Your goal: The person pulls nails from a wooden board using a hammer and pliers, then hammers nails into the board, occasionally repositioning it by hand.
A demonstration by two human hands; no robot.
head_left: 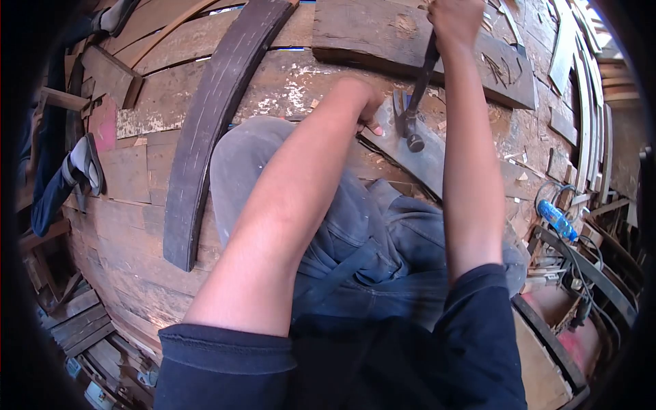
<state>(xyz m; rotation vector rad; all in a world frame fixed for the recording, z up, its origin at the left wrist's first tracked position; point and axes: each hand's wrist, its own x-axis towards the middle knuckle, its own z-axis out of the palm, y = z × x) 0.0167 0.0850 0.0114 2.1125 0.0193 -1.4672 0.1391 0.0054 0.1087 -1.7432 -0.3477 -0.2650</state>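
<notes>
My right hand [456, 22] is wrapped round the dark handle of a claw hammer [425, 74]. The hammer hangs head down, its claw to the left and its round face toward me, overlapping a grey wooden board [422, 156] in this view. My left hand [370, 109] is closed at the board's left edge, with the thumb tip on its top face; the other fingers are mostly hidden. The board slants down to the right, in front of my bent knees.
A thick wooden beam [383, 37] lies across the floor ahead, with nails [502, 70] on its right part. A long curved dark plank [222, 126] lies to my left. A blue power tool [557, 220] with cords is at right. Another person's foot [85, 164] shows far left.
</notes>
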